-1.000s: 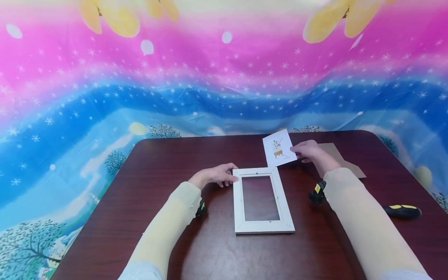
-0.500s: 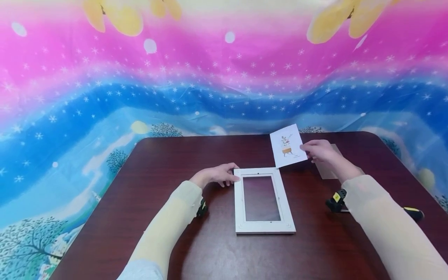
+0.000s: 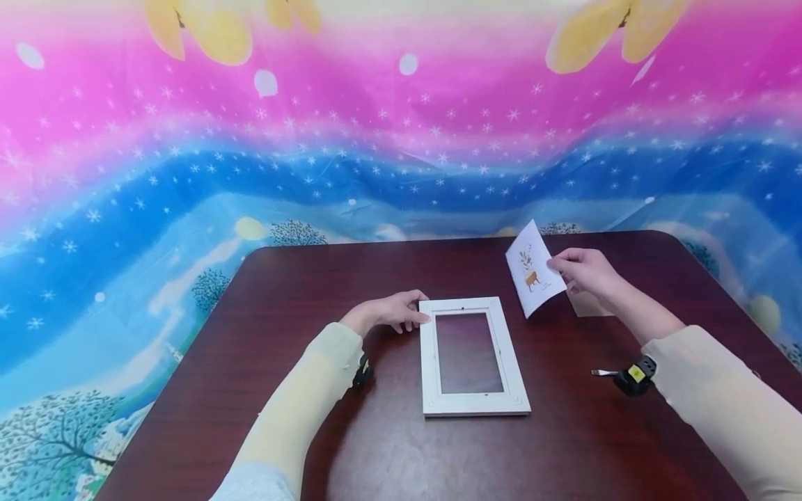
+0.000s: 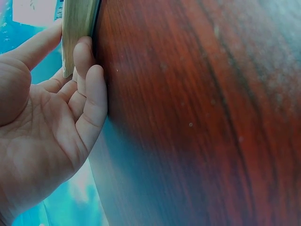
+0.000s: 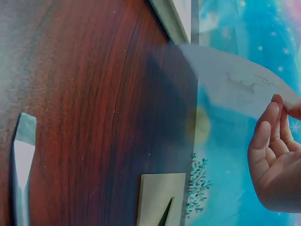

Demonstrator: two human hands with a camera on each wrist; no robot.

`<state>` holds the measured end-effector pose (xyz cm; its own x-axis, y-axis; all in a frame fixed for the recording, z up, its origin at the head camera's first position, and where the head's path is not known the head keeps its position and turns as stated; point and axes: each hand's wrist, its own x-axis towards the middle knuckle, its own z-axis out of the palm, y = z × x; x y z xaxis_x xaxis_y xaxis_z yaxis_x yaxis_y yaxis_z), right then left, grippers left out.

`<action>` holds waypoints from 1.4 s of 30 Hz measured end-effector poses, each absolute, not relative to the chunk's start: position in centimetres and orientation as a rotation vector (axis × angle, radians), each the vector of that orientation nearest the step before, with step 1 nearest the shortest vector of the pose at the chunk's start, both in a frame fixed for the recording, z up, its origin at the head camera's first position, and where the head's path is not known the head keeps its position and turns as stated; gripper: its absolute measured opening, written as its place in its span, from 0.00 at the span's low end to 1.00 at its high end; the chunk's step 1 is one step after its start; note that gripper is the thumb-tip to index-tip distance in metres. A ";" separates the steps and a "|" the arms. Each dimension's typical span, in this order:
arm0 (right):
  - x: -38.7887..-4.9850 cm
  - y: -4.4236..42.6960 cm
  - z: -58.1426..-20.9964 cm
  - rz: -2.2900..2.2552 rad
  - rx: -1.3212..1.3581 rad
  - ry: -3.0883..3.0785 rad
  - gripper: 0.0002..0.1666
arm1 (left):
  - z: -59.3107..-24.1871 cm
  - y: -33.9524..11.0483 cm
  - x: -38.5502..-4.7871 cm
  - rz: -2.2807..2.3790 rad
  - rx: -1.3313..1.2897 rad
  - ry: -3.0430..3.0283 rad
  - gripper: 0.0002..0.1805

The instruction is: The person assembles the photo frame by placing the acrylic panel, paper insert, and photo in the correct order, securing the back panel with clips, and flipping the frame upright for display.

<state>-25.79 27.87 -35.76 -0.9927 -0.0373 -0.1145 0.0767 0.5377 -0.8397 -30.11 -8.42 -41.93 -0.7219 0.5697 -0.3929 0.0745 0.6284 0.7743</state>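
Observation:
A white picture frame (image 3: 428, 369) with a see-through pane lies on the table in the head view. My left hand (image 3: 395, 311) holds its far left corner, thumb on top. The left wrist view shows the frame's pale edge (image 4: 77, 42) between the thumb and fingers of my left hand (image 4: 51, 108). Off the table to the right, my right hand (image 3: 583, 270) pinches a white picture card (image 3: 529, 296) by its right edge. The card is tilted and bent, its potted-plant print visible. In the right wrist view, the card (image 5: 221, 84) looks translucent beside my right hand (image 5: 277, 155).
A brown backing board (image 3: 589, 305) lies behind the right hand, mostly hidden by it. Beside the right wrist is a flat-bladed screwdriver (image 5: 23, 162), its handle hidden in the head view. A patterned cloth (image 3: 401, 139) hangs behind the table (image 3: 301, 278).
My right hand has moved right with the card, whose lower corner has come away from the frame's far right corner. The card now faces more to the side. My left hand stays on the frame.

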 end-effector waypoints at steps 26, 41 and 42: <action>-21.8 24.4 -34.4 -1.427 -0.374 2.782 0.12 | -42.0 -8.5 -30.0 1.021 0.511 2.213 0.20; -20.3 22.2 -33.7 -1.483 -0.499 2.735 0.15 | -41.8 -8.5 -29.8 1.021 0.508 2.218 0.20; -20.2 22.1 -33.7 -1.487 -0.499 2.729 0.15 | -41.7 -8.5 -29.8 1.020 0.511 2.218 0.20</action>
<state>-20.19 22.08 -33.65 -0.9497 -0.2720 0.1550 -0.2777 0.5034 -0.8182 -29.82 -8.51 -41.73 -0.7222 0.5741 -0.3857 0.0810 0.6241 0.7771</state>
